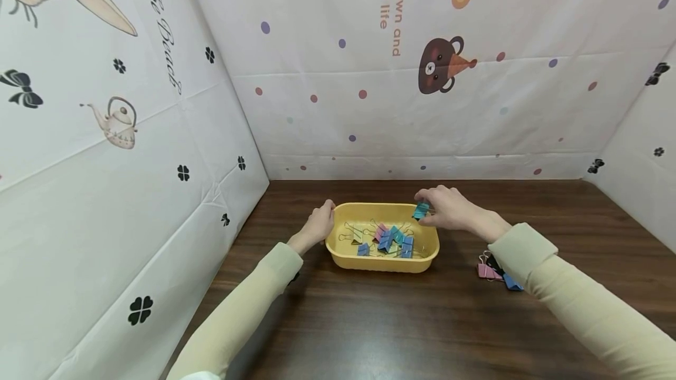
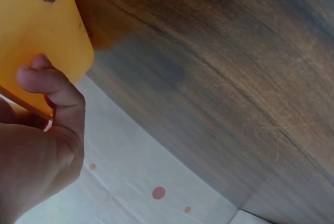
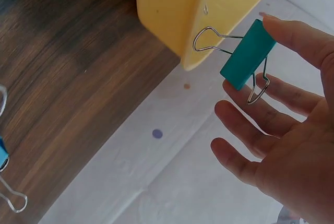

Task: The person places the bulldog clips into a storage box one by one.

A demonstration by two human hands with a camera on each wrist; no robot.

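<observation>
- Our R hand [image 1: 446, 209] has the teal clip [image 3: 248, 54] pinched end to end: thumb tip on one end, a fingertip on the other. Gap = clip's length only; other fingers spread loose.
- Teal clip, in that pinch, is by the bin's far R corner; exact ht over the rim we can't tell.
- Our L hand [image 1: 318, 223] is curled firmly round the L rim of the yellow bin [image 1: 382, 263], across from the R grip.
- Below & L of the R pinch: mixed clips [image 1: 386, 241] inside the bin, wire handles poking up.
- Nearer us & R of the pinch: pink clip [image 1: 488, 272], black clip [image 1: 494, 263] & blue clip [image 1: 512, 282] bunched on the table [image 1: 369, 315], next to our R sleeve [image 1: 523, 251].
- To do this well, we'd prob. pinch the hard ends only, w/ no squeeze on the handles.
- Handles stick out both sides & could snag the rim, so best we pass well above it.
- L grip should brace the bin vs. bumps; R sleeve could brush the bunch, so elbow up.
</observation>
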